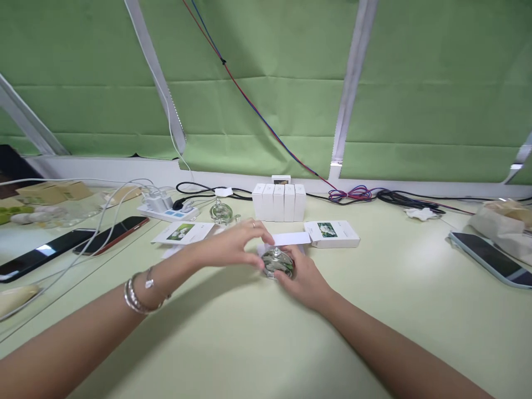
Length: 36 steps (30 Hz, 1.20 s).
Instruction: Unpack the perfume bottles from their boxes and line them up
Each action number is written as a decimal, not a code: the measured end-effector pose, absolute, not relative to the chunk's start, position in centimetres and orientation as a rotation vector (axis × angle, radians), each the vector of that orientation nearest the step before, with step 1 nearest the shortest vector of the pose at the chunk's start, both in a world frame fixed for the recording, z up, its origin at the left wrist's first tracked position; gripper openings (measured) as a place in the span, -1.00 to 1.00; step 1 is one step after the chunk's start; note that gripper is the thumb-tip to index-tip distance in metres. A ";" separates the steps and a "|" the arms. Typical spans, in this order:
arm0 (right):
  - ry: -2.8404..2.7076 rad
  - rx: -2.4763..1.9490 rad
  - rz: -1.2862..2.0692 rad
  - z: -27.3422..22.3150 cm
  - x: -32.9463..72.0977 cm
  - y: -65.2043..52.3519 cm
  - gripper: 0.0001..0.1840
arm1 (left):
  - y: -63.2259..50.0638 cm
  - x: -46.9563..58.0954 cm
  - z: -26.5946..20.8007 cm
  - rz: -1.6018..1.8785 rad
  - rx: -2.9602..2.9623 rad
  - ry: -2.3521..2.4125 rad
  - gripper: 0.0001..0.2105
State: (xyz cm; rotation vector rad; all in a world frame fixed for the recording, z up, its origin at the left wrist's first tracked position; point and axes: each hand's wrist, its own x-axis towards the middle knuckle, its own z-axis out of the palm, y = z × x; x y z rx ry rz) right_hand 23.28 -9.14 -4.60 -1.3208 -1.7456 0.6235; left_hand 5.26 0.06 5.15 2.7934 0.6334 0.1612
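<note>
A round glass bottle with a stopper is at mid-table, between the two hands, its stopper pointing up. The right hand is closed around its right side, thumb across the front and fingers behind. The left hand is curved with thumb and forefinger well parted: the thumb tip comes to the bottle's left side and the forefinger tip to the left end of a white paper strip; whether it grips either, I cannot tell. The strip lies behind the bottle, its right end close to the near left corner of a flat white carton with a flower picture

On the left, a second flower-picture carton sits just beyond the left forearm, and a second glass bottle stands behind it. Five upright white boxes, packed side by side, bound the space behind the hands, close to the table's back edge. Toward the right, a broad stretch of pale tabletop reaches from the carton to a smartphone near the side. More tabletop spreads between the forearms toward the wearer. At left, a seam in the top slants past a power strip and two dark phones
</note>
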 end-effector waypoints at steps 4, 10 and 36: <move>-1.799 -1.289 0.708 -4.8 23.5 -9.3 -0.46 | -2.7 5.9 3.7 0.143 2.807 0.760 -0.66; -1.861 -1.177 0.802 -4.8 24.0 -9.4 -0.44 | -1.7 4.1 8.3 0.194 2.946 0.816 -0.75; -1.887 -1.258 0.724 -4.4 24.0 -9.2 -0.57 | 13.4 5.2 4.9 0.036 2.880 1.776 -0.65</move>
